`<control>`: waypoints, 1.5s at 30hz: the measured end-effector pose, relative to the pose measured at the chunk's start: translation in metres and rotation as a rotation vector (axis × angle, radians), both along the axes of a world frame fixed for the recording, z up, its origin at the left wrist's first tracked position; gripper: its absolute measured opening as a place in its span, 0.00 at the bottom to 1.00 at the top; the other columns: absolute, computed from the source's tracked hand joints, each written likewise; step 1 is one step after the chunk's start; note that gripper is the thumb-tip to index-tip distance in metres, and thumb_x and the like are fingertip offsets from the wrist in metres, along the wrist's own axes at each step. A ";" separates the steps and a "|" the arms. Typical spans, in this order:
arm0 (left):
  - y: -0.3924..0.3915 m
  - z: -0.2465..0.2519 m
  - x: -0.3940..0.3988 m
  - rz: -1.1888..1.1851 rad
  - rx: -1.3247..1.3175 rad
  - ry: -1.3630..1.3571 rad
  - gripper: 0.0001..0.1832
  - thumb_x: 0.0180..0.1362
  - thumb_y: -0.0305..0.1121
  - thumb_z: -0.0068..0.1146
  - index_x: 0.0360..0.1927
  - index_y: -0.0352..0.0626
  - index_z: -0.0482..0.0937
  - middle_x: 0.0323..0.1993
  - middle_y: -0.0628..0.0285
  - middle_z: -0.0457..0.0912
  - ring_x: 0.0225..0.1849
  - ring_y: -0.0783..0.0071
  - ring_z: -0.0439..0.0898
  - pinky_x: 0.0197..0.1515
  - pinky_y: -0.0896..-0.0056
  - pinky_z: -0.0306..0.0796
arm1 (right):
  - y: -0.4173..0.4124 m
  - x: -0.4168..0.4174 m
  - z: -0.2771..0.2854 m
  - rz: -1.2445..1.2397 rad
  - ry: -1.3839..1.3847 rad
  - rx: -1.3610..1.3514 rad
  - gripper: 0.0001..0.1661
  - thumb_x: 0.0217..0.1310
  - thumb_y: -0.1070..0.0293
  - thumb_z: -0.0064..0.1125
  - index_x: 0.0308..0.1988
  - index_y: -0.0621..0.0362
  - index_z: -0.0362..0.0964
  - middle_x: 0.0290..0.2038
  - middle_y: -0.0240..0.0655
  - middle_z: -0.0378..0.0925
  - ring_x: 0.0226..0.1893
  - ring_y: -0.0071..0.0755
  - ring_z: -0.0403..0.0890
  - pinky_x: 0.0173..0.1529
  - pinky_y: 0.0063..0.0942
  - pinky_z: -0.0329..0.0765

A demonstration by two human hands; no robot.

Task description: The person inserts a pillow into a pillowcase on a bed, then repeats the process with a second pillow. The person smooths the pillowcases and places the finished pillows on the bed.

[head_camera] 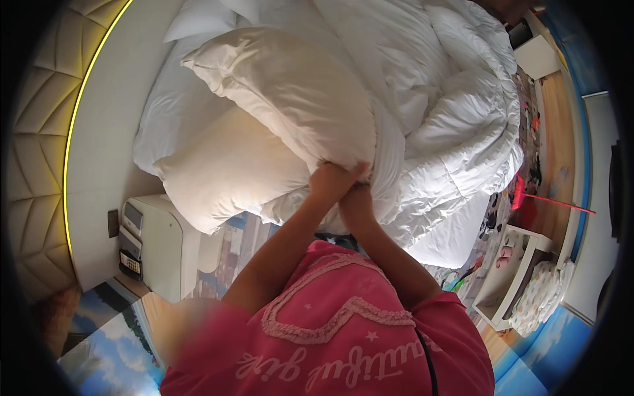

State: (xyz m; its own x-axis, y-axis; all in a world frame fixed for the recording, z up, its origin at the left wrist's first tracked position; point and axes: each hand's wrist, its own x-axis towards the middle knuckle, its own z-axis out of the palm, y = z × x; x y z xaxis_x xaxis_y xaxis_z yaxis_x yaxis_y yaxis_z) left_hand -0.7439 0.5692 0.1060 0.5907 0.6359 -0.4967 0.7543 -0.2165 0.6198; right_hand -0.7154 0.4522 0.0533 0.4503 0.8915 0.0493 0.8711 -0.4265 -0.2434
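Observation:
A plump white pillow point(292, 94) is raised at a slant over the bed, its near end gathered at my hands. My left hand point(336, 180) grips that end, its thumb pointing right along the open edge of the pillowcase. Just below and touching it, my right hand point(356, 203) is closed on the same gathered cloth; its fingers are mostly hidden. Under the raised pillow lies a second white pillow point(237, 163), one corner over the bed's near edge. A rumpled white duvet point(455, 119) is heaped to the right of my hands.
A white bedside cabinet point(166, 247) with a telephone handset and remote stands left, below the padded headboard point(42, 128) with its yellow light strip. Right of the bed are a red broom point(519, 193) and a white shelf unit point(510, 277). Another pillow point(203, 20) lies at the far left.

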 end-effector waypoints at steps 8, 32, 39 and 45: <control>0.001 -0.034 0.010 0.131 0.125 -0.315 0.31 0.64 0.55 0.53 0.46 0.28 0.80 0.39 0.38 0.83 0.41 0.47 0.84 0.46 0.52 0.75 | -0.018 -0.002 0.007 -0.039 0.043 -0.287 0.05 0.51 0.69 0.56 0.29 0.55 0.78 0.26 0.39 0.80 0.32 0.40 0.82 0.43 0.37 0.71; 0.102 -0.022 -0.082 0.651 -0.359 -0.511 0.23 0.56 0.41 0.66 0.49 0.33 0.81 0.39 0.62 0.83 0.38 0.76 0.79 0.39 0.73 0.72 | -0.072 0.061 -0.014 -0.081 0.123 -0.080 0.09 0.48 0.71 0.58 0.33 0.59 0.79 0.33 0.43 0.80 0.40 0.47 0.77 0.52 0.42 0.70; 0.145 -0.009 -0.171 0.853 -0.235 -0.511 0.29 0.59 0.44 0.65 0.53 0.28 0.77 0.45 0.54 0.83 0.44 0.66 0.82 0.48 0.69 0.74 | -0.074 0.078 -0.043 -0.214 0.022 -0.158 0.11 0.54 0.70 0.54 0.37 0.58 0.81 0.40 0.45 0.80 0.47 0.49 0.77 0.55 0.41 0.70; 0.154 -0.067 -0.225 0.848 -0.083 -0.248 0.28 0.69 0.53 0.51 0.45 0.31 0.79 0.36 0.61 0.82 0.36 0.75 0.77 0.40 0.70 0.70 | -0.085 0.091 -0.065 -0.405 0.401 -0.165 0.19 0.50 0.62 0.58 0.38 0.67 0.78 0.42 0.56 0.79 0.49 0.60 0.77 0.53 0.52 0.71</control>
State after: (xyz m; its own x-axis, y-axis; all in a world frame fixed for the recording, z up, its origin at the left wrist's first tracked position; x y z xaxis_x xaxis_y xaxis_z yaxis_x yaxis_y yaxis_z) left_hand -0.9686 0.7233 0.0388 0.0338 0.8760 -0.4811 0.4825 0.4072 0.7755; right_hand -0.6248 0.3677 -0.0117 0.7113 0.6262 -0.3191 0.4849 -0.7659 -0.4222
